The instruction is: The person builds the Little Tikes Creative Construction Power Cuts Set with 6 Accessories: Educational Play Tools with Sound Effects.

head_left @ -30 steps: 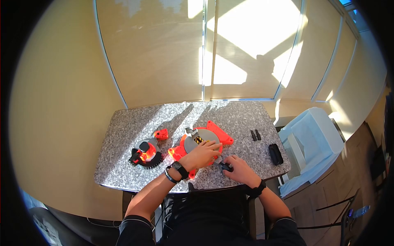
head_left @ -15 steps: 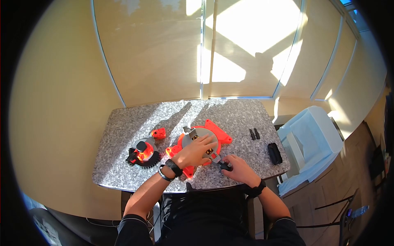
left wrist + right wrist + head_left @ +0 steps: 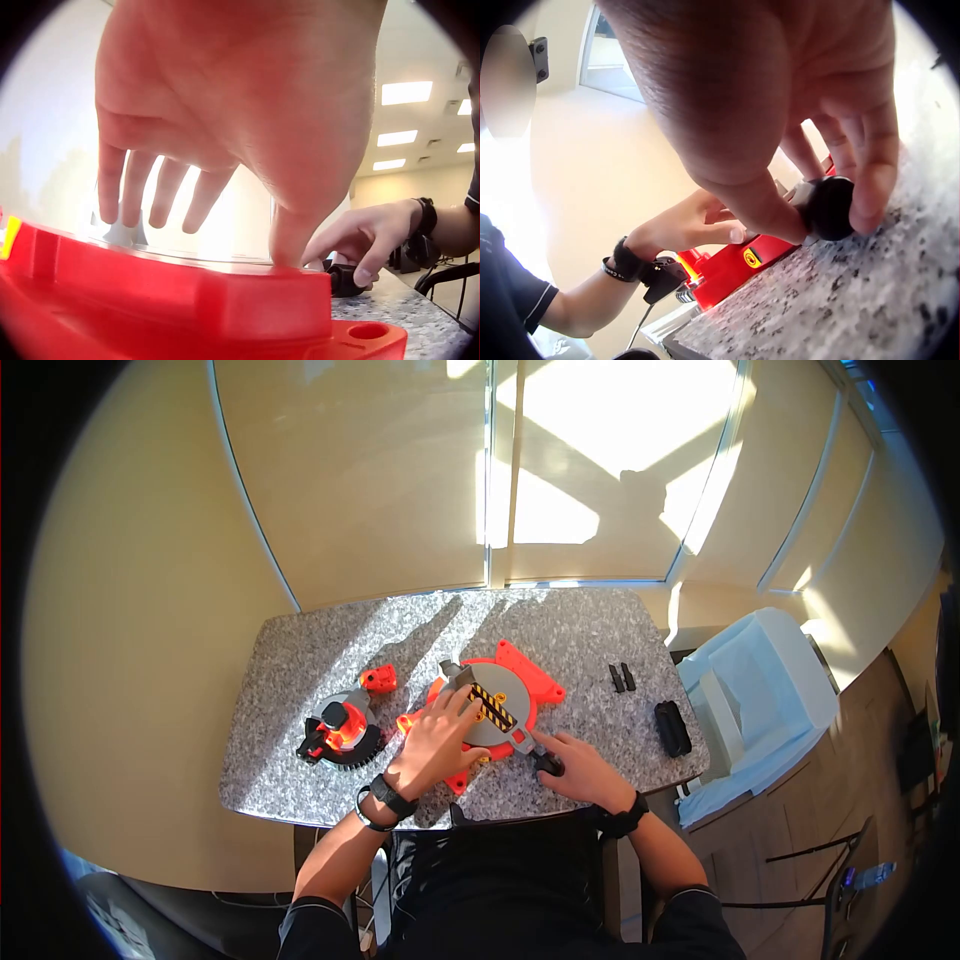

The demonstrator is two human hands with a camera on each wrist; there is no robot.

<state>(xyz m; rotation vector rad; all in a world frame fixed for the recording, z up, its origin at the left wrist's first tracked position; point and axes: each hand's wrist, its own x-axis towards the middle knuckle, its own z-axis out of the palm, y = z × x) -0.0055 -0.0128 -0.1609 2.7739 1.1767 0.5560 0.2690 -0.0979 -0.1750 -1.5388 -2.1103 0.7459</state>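
Note:
A red-orange toy saw base (image 3: 530, 675) with a round grey turntable (image 3: 512, 690) and a black-and-yellow striped strip lies mid-table. My left hand (image 3: 440, 740) rests over its left side, fingers spread and fairly straight. In the left wrist view, that thumb (image 3: 291, 232) touches the red rim. My right hand (image 3: 582, 772) grips the black knob (image 3: 832, 210) on the turntable's front arm, thumb and fingers around it. A second assembly, the saw head (image 3: 345, 730) with a dark toothed guard, sits to the left.
On the right of the speckled table (image 3: 590, 630) lie two small black pieces (image 3: 622, 678) and a black handle-like part (image 3: 672, 729). A chair draped in light blue cloth (image 3: 770, 710) stands past the right edge. Blinds (image 3: 350, 490) hang behind the table.
My left hand has slid left across the turntable, uncovering more of the striped strip. My right hand stays on the black knob. The head view has tilted slightly.

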